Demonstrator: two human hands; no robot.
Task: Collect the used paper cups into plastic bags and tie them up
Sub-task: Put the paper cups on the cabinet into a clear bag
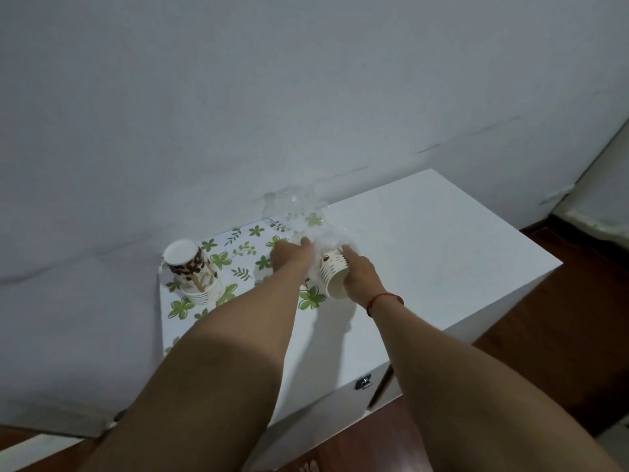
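On the white desk, the right hand wraps its grip round a nested stack of white, brown-printed paper cups lying on its side. The stack's closed end pokes into the clear crinkled plastic bag, whose edge the left hand pinches. A second, upturned cup stack stands well apart to the left on the green-leaf patterned mat, close to the pale wall.
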